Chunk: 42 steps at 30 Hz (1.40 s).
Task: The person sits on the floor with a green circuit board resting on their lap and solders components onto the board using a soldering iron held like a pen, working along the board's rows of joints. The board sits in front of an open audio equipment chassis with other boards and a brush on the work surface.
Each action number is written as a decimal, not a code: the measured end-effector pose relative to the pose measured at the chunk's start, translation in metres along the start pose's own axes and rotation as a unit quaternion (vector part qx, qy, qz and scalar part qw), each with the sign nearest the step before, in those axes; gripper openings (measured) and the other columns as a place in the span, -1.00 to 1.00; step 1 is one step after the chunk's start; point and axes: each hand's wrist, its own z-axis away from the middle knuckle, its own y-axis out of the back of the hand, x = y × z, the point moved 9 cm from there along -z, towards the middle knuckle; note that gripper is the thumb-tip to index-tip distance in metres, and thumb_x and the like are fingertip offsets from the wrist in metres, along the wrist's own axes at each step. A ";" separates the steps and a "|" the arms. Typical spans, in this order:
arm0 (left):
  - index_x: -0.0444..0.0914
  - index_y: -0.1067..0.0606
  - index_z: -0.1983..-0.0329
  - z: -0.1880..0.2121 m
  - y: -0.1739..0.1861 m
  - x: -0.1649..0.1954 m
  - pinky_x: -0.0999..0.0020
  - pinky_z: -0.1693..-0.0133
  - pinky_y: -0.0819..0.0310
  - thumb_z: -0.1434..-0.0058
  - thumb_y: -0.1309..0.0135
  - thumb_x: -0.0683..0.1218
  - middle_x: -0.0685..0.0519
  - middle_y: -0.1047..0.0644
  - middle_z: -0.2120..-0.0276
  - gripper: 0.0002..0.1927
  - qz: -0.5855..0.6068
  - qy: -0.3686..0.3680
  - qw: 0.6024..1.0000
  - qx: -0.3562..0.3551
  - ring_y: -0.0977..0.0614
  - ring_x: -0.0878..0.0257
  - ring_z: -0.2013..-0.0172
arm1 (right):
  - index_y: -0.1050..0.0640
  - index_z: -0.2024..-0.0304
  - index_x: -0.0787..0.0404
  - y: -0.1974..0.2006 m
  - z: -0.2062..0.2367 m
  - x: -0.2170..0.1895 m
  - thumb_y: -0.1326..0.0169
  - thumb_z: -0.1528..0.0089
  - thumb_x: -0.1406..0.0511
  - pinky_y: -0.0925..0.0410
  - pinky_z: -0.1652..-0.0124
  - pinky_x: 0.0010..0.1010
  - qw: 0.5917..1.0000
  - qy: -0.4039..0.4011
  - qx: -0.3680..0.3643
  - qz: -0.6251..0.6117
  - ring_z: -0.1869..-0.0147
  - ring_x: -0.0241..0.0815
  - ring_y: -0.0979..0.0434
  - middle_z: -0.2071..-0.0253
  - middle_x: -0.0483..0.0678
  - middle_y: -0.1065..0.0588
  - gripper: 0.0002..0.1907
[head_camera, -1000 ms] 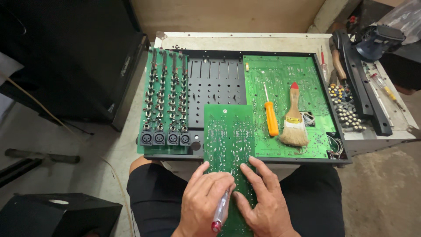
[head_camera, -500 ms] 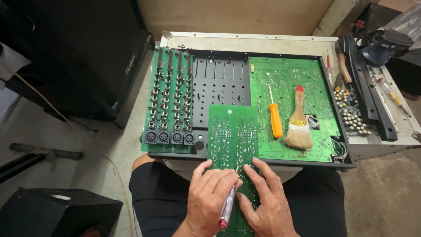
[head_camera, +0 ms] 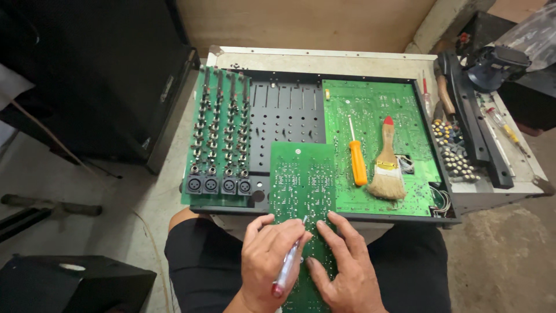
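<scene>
Your left hand grips a red-tipped pen-like tool; your right hand, flat and empty, steadies the green rectangular circuit board — it could slip if you press unevenly.

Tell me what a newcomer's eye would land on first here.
First, the two hands at bottom centre: the left hand holds a red-tipped pen tool against a narrow green circuit board, the right hand flat on it. Behind lies the opened metal chassis, with an orange screwdriver and a paintbrush on its big green board.
</scene>
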 end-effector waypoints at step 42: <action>-0.19 -0.53 0.09 0.004 -0.010 0.013 -0.12 -0.17 -0.30 -0.07 -0.24 -0.15 0.08 -0.64 0.09 -0.69 -0.023 -0.061 0.994 -0.089 -0.65 0.15 0.13 | -0.48 -0.19 0.18 0.002 -0.001 -0.001 -0.32 0.04 0.32 -0.29 -0.23 -0.15 1.000 -0.025 -0.008 -0.007 -0.34 0.13 -0.37 -0.33 0.08 -0.33 -0.29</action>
